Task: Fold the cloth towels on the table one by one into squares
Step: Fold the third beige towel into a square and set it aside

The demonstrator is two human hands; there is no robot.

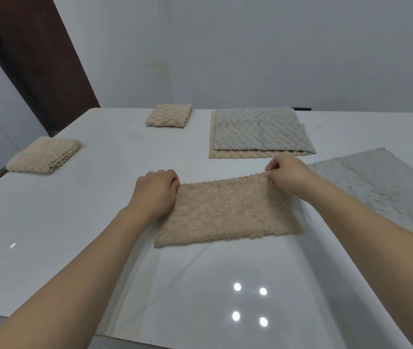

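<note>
At table centre, the left hand (156,191) and right hand (286,176) pinch the beige towel's (225,212) far corners; those edges should align before creasing.

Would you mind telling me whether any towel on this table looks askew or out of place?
Only mildly: the grey dimpled towel lies offset on the beige towel beneath, whose left and near edges stick out.
</note>
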